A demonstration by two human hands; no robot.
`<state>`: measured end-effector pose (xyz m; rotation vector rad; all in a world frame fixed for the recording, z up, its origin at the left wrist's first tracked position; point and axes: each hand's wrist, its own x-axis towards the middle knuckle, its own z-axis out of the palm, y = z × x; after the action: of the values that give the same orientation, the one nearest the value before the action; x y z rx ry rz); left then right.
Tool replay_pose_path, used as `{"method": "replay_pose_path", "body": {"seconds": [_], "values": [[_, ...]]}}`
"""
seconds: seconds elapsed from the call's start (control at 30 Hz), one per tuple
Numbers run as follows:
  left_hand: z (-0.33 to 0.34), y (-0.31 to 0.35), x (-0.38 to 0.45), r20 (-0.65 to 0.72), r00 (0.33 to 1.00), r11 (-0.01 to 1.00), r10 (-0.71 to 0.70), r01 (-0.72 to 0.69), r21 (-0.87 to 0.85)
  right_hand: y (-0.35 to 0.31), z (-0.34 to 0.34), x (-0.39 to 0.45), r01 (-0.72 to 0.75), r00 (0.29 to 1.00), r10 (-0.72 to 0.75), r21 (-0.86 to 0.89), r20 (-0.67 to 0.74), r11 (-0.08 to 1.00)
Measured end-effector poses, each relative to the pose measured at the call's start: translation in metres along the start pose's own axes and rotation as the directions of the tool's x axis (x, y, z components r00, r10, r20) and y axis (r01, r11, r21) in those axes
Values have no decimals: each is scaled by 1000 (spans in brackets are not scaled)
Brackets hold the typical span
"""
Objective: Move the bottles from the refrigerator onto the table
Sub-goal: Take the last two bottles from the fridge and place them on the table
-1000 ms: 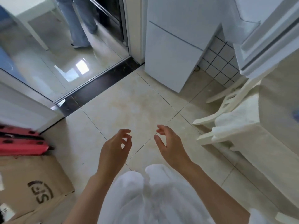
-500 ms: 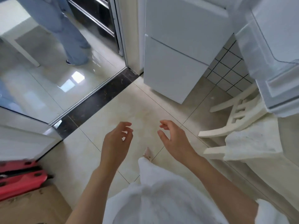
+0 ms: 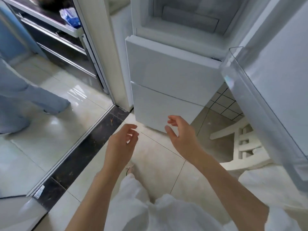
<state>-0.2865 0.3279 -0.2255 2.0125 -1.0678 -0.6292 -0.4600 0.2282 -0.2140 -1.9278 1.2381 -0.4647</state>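
Both hands, left (image 3: 122, 144) and right (image 3: 182, 135), hang loosely curled and hold nothing before the open fridge (image 3: 168, 75). No bottles show. Look along the upper shelves and door rack (image 3: 236, 77) first, then grip one bottle around its body.

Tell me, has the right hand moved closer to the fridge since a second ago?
Yes. The right hand now overlaps the refrigerator bottom drawer; earlier it hung over floor tiles.
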Motion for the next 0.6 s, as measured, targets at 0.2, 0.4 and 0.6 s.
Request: {"method": "replay_pose_path", "body": {"seconds": [0.2,0.4,0.6], "values": [[-19,25,145,101,986,990,136,-138,13,-31,-10,113,-18,981,25,39,-195,999],[-33,58,268,198,948,966,248,-227,-122,-63,-28,202,-54,940,91,119,-328,991],[-18,119,369,190,914,915,359,-304,-266,-88,-71,283,-10,897,63,120,-438,993]]}}
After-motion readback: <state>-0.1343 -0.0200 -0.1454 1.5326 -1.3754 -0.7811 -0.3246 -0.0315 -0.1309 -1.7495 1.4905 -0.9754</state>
